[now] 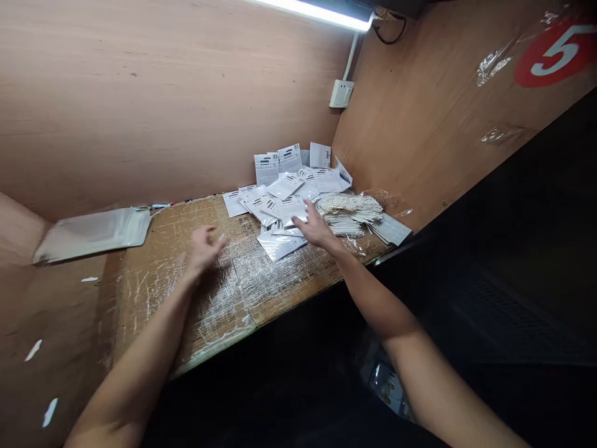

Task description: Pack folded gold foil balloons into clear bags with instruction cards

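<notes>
My left hand (pixel 204 249) hovers over the tape-covered wooden bench (pixel 196 298), fingers loosely apart and holding nothing. My right hand (pixel 316 228) reaches into a heap of small white packaged cards (pixel 289 186) in the back right corner; its fingers rest on one packet (pixel 293 213) at the near side of the heap. Whether it grips that packet I cannot tell. A bundle of white cables or ties (pixel 352 208) lies just right of that hand.
A stack of clear plastic bags (pixel 93 233) lies at the left rear. Plywood walls close the bench at back and right, with a wall socket (pixel 341 93) and a light strip (pixel 321 12) above. A dark drop lies below the front edge.
</notes>
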The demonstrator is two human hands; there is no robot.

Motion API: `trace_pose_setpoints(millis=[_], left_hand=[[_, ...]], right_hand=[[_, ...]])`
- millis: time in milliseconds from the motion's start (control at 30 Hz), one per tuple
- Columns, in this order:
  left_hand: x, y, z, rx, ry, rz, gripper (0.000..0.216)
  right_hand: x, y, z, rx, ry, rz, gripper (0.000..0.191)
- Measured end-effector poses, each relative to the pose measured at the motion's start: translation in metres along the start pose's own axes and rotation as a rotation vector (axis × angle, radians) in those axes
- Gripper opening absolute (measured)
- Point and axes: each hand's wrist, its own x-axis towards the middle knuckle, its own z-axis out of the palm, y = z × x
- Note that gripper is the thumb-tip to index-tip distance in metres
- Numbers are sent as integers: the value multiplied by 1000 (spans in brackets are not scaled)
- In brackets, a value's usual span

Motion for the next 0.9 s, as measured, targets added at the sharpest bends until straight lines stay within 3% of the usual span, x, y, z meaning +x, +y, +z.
trace_pose_setpoints(millis=[100, 200, 300, 400, 567, 667, 767, 900], left_hand=[[-23, 13, 54, 100, -157, -6, 95], [-31, 10, 67, 98, -192, 58, 107], [-28, -4, 57, 46, -96, 66, 111], [-25, -12, 46, 87, -60, 8, 116], [-31, 3, 38, 231, -176, -44, 125], [-36, 10, 33, 300, -276, -42, 126], [-34, 3, 23, 376, -330, -128, 118], [-28, -9, 10, 437, -367, -197, 104]], right_hand=[[82, -13, 23, -193, 19, 145, 93], [121, -7, 41, -292, 7, 276, 95], [128, -3, 67, -277, -44, 343, 94], [125, -12, 103, -259, -54, 315, 91], [117, -53, 168, -269, -77, 259, 94], [111, -83, 189, -298, -149, 188, 88], [115, -98, 169, -340, -156, 61, 84], [137, -80, 82, -502, 76, 142, 79]])
